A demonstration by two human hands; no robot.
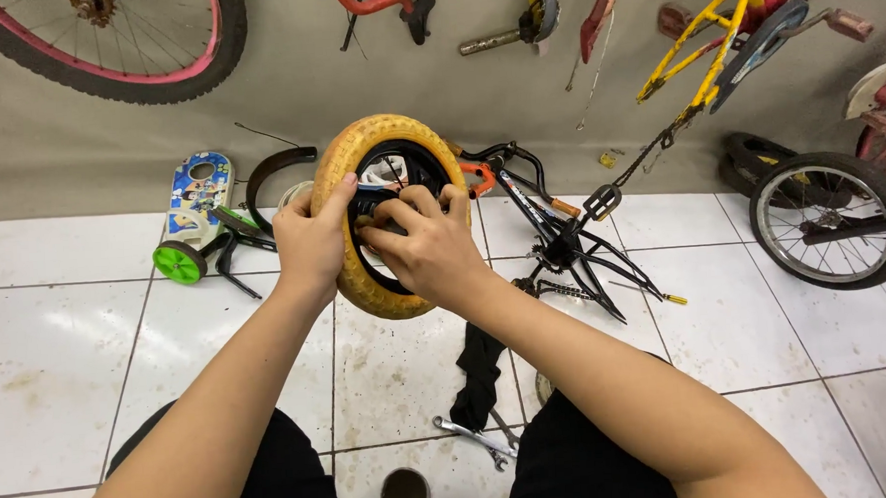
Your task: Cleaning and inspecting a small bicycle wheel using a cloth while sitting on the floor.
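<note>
The left hand (308,240) grips the yellow tyre of a small wheel (359,148), thumb hooked over the rim and fingers curled behind. The right hand (425,248) reaches into the wheel's black centre, fingertips pinched together at the hub; what they pinch is hidden. The wheel is held upright in the air above the tiled floor (60,365), between the knees. Below lie a black rag (478,372), two wrenches (476,439) and a small cup (405,493). A black bike frame (572,243) lies just beyond.
</note>
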